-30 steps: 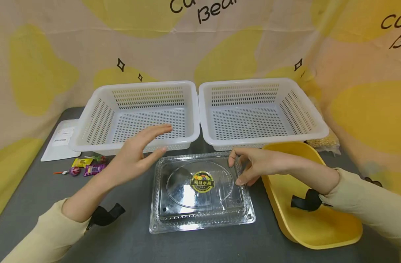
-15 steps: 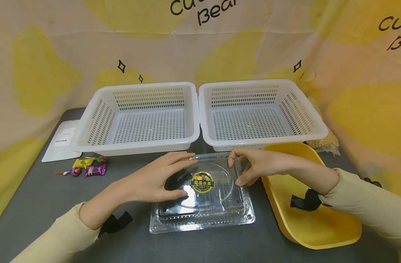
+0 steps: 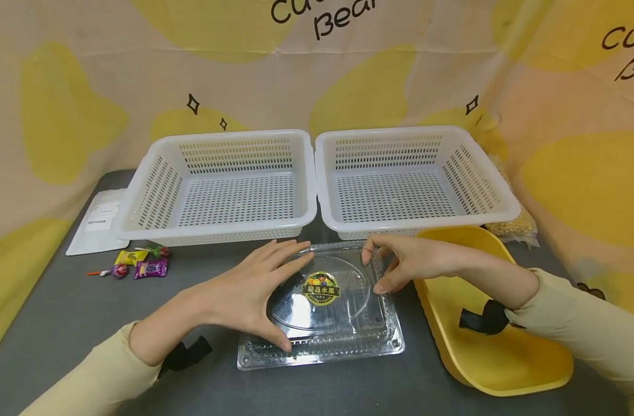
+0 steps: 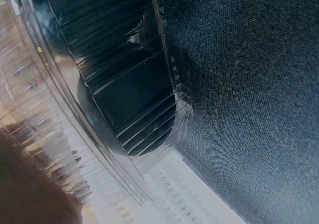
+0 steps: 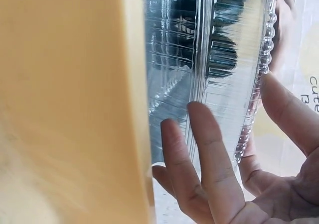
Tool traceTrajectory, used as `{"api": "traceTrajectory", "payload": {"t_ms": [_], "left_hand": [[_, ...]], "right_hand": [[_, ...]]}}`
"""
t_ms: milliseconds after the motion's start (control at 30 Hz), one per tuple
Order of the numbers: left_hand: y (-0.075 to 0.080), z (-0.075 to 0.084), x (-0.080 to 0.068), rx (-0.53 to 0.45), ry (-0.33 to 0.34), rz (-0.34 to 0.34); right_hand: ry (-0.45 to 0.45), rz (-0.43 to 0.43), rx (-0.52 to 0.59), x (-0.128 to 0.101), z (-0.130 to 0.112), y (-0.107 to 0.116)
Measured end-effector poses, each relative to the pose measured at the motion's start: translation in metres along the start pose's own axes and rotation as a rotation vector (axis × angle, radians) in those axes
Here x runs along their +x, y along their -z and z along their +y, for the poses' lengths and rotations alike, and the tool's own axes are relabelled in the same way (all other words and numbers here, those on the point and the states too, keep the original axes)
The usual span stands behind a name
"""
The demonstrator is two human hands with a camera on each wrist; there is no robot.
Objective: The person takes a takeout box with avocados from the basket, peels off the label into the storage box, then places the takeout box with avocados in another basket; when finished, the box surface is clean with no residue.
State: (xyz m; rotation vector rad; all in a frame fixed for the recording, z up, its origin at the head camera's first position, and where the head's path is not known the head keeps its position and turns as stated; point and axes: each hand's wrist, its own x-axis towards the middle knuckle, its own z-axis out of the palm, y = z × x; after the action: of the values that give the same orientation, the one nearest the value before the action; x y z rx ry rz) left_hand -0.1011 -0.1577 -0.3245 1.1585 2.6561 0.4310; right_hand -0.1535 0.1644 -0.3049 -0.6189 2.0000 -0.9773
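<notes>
A clear plastic fruit container (image 3: 322, 318) with a round fruit sticker (image 3: 320, 289) on its lid lies on the dark table, its lid on. My left hand (image 3: 246, 296) is spread over the container's left part, fingers near the back and thumb near the front edge. At the opposite side my right hand (image 3: 405, 263) grips the edge with curled fingers and thumb. In the right wrist view, the container's ribbed side (image 5: 224, 69) shows close to my fingers (image 5: 212, 144). The left wrist view has its transparent wall (image 4: 124, 99); that hand is mostly out of sight there.
Two white perforated baskets (image 3: 238, 231) stand side by side behind. A yellow bin (image 3: 452, 352) is under my right forearm. Lollipops (image 3: 120, 270), wrapped candies (image 3: 150, 268) and a white pouch (image 3: 90, 234) lie at left. A bag of grains (image 3: 514, 228) sits at back right.
My left hand has come down and to the right from above the table onto the container's left side, and its thumb has moved toward the front edge. My right hand has stayed in place.
</notes>
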Motion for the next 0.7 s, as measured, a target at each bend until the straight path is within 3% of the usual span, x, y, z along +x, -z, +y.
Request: {"api": "traceTrajectory", "payload": {"t_ms": [233, 500, 700], "left_hand": [[-0.001, 0.001, 0.0, 0.009, 0.011, 0.003], [0.001, 0.004, 0.0, 0.015, 0.047, 0.003], [0.001, 0.006, 0.001, 0.012, 0.07, -0.004]], "right_hand": [[0.037, 0.034, -0.11, -0.007, -0.007, 0.004], [0.024, 0.167, -0.422, -0.018, -0.035, 0.014], [0.083, 0.189, -0.476, -0.006, -0.053, 0.014]]}}
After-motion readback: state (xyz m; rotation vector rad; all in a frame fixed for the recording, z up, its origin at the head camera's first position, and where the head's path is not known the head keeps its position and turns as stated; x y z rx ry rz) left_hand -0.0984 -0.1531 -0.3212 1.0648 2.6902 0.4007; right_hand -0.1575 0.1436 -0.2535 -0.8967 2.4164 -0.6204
